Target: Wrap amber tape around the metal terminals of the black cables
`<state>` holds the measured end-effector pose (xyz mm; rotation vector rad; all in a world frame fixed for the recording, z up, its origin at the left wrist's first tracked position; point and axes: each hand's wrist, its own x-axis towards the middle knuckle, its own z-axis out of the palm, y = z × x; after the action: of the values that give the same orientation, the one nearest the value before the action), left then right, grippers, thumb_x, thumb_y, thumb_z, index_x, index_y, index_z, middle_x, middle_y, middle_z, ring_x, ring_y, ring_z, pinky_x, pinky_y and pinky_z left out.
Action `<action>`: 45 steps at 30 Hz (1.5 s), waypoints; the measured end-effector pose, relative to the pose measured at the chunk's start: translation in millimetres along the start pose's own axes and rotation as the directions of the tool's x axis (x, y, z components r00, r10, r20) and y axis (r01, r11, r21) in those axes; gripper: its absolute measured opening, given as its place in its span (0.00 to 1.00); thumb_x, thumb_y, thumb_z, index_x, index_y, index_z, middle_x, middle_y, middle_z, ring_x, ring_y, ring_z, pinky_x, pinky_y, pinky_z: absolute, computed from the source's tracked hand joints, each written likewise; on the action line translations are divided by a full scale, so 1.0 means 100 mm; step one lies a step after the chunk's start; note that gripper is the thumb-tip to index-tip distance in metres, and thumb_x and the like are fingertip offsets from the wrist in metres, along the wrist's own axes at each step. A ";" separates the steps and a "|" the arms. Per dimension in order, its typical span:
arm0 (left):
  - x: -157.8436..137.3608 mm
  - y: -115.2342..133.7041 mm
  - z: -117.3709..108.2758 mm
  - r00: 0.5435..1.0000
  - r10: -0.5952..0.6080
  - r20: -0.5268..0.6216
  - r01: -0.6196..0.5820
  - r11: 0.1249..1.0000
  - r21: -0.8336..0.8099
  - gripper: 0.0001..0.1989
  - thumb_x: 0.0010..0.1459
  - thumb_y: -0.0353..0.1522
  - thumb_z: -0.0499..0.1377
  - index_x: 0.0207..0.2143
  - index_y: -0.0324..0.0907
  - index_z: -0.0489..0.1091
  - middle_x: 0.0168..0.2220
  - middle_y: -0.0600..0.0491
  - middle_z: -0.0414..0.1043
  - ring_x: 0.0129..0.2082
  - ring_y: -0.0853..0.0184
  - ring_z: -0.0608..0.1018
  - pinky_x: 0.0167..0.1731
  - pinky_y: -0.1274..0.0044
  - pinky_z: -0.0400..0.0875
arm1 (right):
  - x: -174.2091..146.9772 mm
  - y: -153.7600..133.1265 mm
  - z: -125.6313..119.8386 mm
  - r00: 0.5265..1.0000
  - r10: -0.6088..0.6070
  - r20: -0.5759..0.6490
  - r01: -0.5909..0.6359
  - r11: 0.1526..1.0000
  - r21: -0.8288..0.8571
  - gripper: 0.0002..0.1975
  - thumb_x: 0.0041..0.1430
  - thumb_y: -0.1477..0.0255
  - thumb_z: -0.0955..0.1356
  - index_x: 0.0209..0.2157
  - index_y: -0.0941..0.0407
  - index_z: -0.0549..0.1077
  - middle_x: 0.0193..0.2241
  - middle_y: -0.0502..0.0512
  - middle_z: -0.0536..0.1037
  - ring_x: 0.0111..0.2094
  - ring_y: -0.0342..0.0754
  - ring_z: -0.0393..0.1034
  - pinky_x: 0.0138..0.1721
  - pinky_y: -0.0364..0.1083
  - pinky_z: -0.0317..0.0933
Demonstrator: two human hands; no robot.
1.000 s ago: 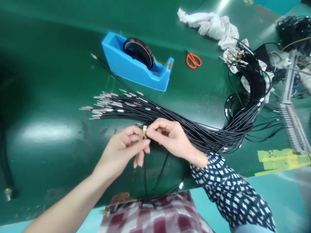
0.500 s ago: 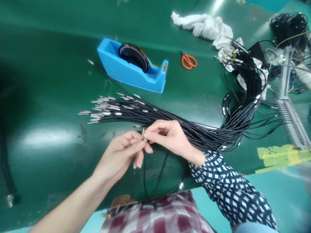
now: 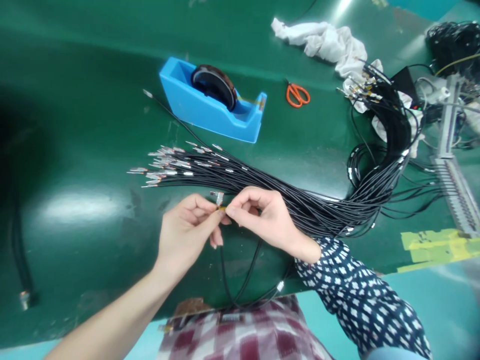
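Observation:
My left hand [image 3: 189, 227] pinches a black cable [image 3: 224, 270] near its end, between thumb and forefinger. The cable's silvery tip [image 3: 219, 200] points up above the fingers. A small strip of amber tape [image 3: 222, 209] lies across the cable just below that tip. At the strip's right end, the thumb and forefinger of my right hand [image 3: 264, 212] are closed on it. Below the hands the cable loops down toward the table's front edge. Just beyond my fingers lies a thick bundle of black cables [image 3: 270, 187] with many bare metallic ends on the left.
Behind the bundle stands a blue tape dispenser [image 3: 210, 112] with a roll of amber tape [image 3: 213, 87]. Orange-handled scissors [image 3: 298, 95] lie to its right. Farther right are a crumpled white cloth [image 3: 326, 42], a grey slotted rack [image 3: 455, 195] and yellow tape [image 3: 431, 245] on the table.
The amber tape has gone from lying along the cable end to sticking out sideways toward my right fingers. The cable's silvery tip now shows more clearly. The whole view has shifted slightly.

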<state>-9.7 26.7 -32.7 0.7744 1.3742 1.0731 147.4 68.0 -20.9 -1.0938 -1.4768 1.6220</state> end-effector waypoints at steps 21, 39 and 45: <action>-0.05 0.05 0.00 0.998 -0.032 0.050 0.031 0.999 0.018 0.08 0.55 0.27 0.63 0.27 0.42 0.66 0.20 0.58 0.76 0.12 0.72 0.74 0.13 0.82 0.69 | 0.04 0.03 0.01 0.999 0.047 0.026 -0.049 0.996 0.081 0.09 0.53 0.68 0.74 0.29 0.59 0.74 0.23 0.50 0.76 0.23 0.39 0.69 0.23 0.39 0.61; -0.08 0.07 -0.04 0.988 0.010 0.152 -0.003 0.999 -0.046 0.06 0.59 0.32 0.61 0.30 0.42 0.67 0.22 0.56 0.76 0.16 0.68 0.77 0.19 0.77 0.72 | 0.05 0.06 0.03 0.998 0.046 0.030 -0.048 0.998 0.051 0.10 0.54 0.66 0.73 0.29 0.58 0.73 0.21 0.48 0.75 0.22 0.39 0.67 0.24 0.40 0.61; -0.07 0.04 -0.07 0.986 -0.021 0.163 0.036 0.996 -0.087 0.10 0.63 0.35 0.56 0.29 0.41 0.68 0.22 0.55 0.76 0.15 0.69 0.76 0.17 0.78 0.70 | 0.04 0.04 0.03 0.998 0.048 0.048 -0.050 0.998 0.038 0.11 0.55 0.65 0.73 0.28 0.58 0.72 0.21 0.48 0.74 0.22 0.39 0.65 0.23 0.39 0.59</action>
<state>-16.0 21.0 -27.0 0.7566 1.1883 1.0200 143.1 70.1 -25.8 -1.0852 -1.4519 1.7141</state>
